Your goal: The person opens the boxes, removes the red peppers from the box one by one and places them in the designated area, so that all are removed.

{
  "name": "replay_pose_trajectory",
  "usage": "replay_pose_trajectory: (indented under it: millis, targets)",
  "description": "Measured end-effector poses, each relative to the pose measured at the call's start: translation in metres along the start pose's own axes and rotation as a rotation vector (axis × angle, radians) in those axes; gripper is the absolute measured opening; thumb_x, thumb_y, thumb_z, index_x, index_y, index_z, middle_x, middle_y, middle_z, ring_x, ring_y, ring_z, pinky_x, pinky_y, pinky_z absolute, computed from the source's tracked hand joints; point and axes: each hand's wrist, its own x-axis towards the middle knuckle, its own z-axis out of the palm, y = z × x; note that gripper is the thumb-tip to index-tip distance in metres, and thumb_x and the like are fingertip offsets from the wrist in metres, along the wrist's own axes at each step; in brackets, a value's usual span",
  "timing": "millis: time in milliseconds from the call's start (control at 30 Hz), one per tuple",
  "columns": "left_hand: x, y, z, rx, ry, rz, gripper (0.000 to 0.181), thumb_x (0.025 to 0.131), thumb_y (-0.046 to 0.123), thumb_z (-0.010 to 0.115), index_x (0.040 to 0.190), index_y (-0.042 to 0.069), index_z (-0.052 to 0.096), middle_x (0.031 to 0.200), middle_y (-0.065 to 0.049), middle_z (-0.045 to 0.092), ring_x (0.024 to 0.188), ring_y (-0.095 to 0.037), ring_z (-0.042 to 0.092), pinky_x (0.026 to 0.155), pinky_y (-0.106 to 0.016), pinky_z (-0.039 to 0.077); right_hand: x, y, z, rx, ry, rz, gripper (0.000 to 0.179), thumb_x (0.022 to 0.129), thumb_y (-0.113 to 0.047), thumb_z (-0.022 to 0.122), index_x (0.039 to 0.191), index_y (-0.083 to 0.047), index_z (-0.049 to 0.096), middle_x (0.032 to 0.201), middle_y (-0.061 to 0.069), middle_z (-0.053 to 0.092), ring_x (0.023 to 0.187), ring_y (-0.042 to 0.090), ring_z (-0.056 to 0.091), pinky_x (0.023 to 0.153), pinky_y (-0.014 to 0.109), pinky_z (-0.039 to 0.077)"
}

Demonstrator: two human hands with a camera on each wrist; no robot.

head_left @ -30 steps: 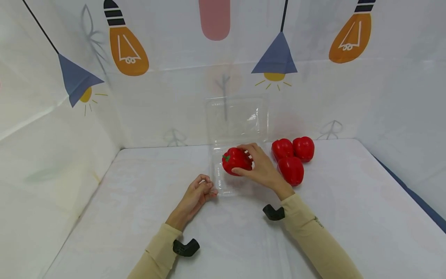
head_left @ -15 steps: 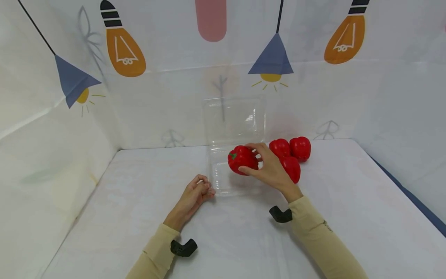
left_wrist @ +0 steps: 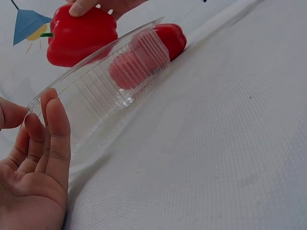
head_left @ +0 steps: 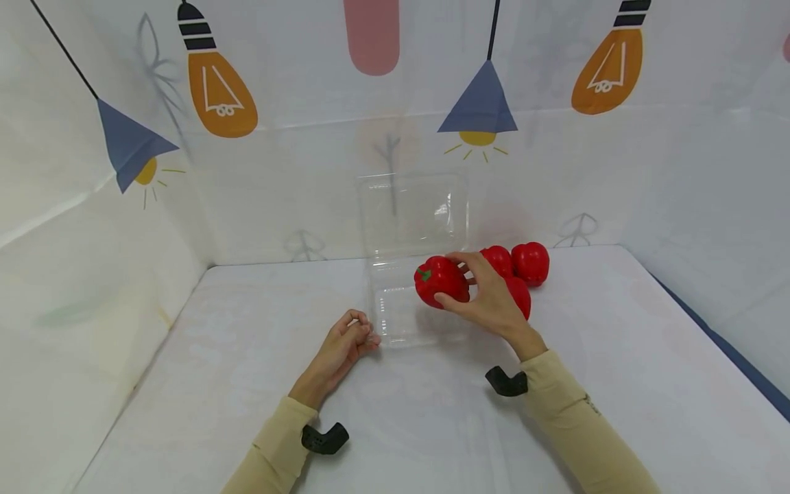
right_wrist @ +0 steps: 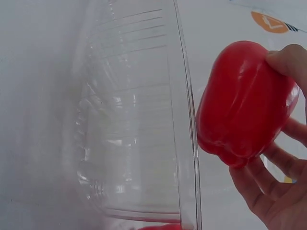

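Observation:
A red bell pepper (head_left: pixel 437 283) with a green stem is held in my right hand (head_left: pixel 490 305), thumb on one side and fingers on the other. It hangs above a clear hinged plastic box (head_left: pixel 395 329) on the table. In the left wrist view the pepper (left_wrist: pixel 79 36) is over the box's rim. My left hand (head_left: pixel 338 353) rests by the front left corner; in the left wrist view its thumb and a finger pinch the rim of the box (left_wrist: pixel 81 105). The box's lid (head_left: pixel 410 213) stands raised at the back.
Several more red bell peppers (head_left: pixel 531 264) sit grouped on the white table (head_left: pixel 247 329) right of the box, partly behind my right hand. A printed white cloth wall (head_left: pixel 296 178) rises behind the table.
My right hand has carried the pepper to the right above the box, toward the other peppers. My left hand stays at the box's corner.

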Motion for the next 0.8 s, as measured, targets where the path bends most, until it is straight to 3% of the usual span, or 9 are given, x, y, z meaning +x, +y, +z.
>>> replay_pose_trajectory:
  millis: [333,567,800]
  targets:
    - [0.000,0.000,0.001,0.001,-0.001,0.003,0.008,0.095,0.004,0.045,0.097,0.010,0.041,0.082,0.001,0.047,0.077,-0.010,0.064,0.077,-0.024,0.055,-0.004,0.006,-0.010,-0.015,0.025,0.052,0.068,0.072,-0.027,0.080,0.131,-0.022,0.046,0.123,-0.001,0.052,0.101,0.017,0.050,0.078,0.037,0.055]
    - [0.000,0.000,0.001,0.003,0.001,0.002,0.008,0.094,0.004,0.046,0.098,0.010,0.042,0.083,0.001,0.048,0.077,-0.010,0.064,0.077,-0.024,0.055,-0.005,0.010,-0.023,0.026,0.049,0.096,0.065,0.077,-0.029,0.076,0.132,-0.022,0.043,0.128,-0.001,0.049,0.114,0.019,0.048,0.084,0.047,0.054]
    - [-0.001,0.000,0.001,0.007,0.006,0.002,0.010,0.094,0.003,0.047,0.098,0.010,0.041,0.083,0.001,0.048,0.077,-0.010,0.064,0.077,-0.024,0.055,-0.006,0.015,-0.037,0.023,0.092,0.109,0.066,0.078,-0.027,0.076,0.134,-0.020,0.042,0.128,0.002,0.049,0.113,0.019,0.047,0.084,0.047,0.054]
